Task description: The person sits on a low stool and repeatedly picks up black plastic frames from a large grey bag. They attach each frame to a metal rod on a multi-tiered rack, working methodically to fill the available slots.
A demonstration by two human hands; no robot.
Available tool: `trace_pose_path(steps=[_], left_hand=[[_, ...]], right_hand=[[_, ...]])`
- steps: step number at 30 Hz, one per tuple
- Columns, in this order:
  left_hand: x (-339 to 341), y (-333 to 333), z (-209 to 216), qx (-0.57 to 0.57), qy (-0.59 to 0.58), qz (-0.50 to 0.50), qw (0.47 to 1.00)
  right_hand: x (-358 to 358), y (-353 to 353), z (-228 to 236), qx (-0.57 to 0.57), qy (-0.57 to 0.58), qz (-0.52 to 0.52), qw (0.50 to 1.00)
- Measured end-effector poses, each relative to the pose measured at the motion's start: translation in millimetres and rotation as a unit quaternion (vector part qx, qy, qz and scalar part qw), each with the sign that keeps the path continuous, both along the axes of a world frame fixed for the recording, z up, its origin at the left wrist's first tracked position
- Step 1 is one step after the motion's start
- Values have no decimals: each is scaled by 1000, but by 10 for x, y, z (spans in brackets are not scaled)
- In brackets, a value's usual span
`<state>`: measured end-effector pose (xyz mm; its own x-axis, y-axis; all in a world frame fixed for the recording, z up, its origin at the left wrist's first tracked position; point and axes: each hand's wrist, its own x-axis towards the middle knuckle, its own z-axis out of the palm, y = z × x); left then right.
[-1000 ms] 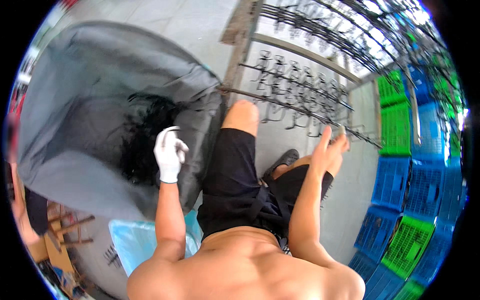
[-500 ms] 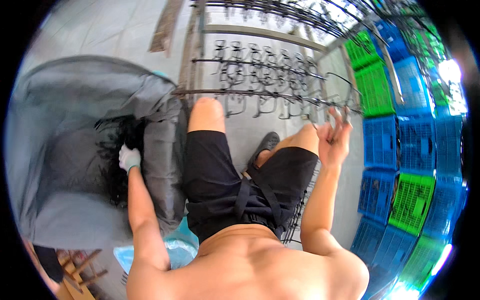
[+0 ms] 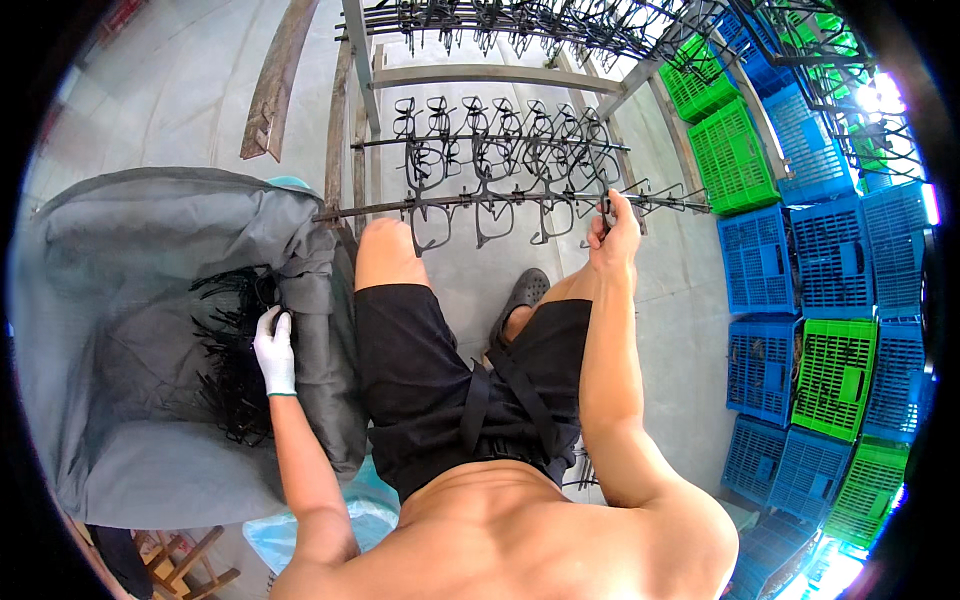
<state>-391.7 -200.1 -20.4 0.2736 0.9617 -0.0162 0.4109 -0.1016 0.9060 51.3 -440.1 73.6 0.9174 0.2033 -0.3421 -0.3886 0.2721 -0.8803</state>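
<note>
My left hand (image 3: 275,350), in a white glove, is inside a grey cloth-lined bin (image 3: 130,455). Its fingers are closed on a black eyeglass frame (image 3: 267,288) at the edge of a tangled black pile (image 3: 232,385) of similar frames. Bare, my right hand (image 3: 617,238) pinches another black eyeglass frame (image 3: 605,205) at the right part of a thin rod (image 3: 375,210). Several black eyeglass frames (image 3: 495,222) hang along that rod, left of my right hand. Part of what each hand grips is hidden by the fingers.
Behind the near rod, a second rod (image 3: 385,142) carries more frames on a rack (image 3: 490,75). Stacked blue crates (image 3: 755,260) and green crates (image 3: 733,155) stand at the right. A wooden board (image 3: 280,75) is at the far left. Light-blue plastic (image 3: 290,540) shows beside the bin.
My right hand has moved left along the rod, its fingers closing on a frame. My left hand has shifted slightly down and right in the bin. The whole view has also shifted.
</note>
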Motion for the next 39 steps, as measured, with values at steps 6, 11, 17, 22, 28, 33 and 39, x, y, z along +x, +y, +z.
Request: trace_pose_path(steps=[6,11,17,22,28,33,39], left_hand=[[96,-170,37,1,-29,121,992],[194,-518,854,258,41,-175,949],[626,-701,1446,-3,-142,-406,903],[-39,427,-185,189,348,215,893],[-352,646,-857,-38,461,101,881],[-325,682,-565,-7,320,67,945],[-234,330,93,-21,103,48,993]], right_hand=[[15,-16,-135,-81,-96,-26,992],[-849,151,310,-343,-492,-6,800],[-1651,272,625,-2,-171,817,550],[-1172,-443,671,102,-37,477,872],[191,-989,335,78,-182,74,977],[502,-905,-99,16,-15,104,994],[572,-709,73,-17,-4,67,998]])
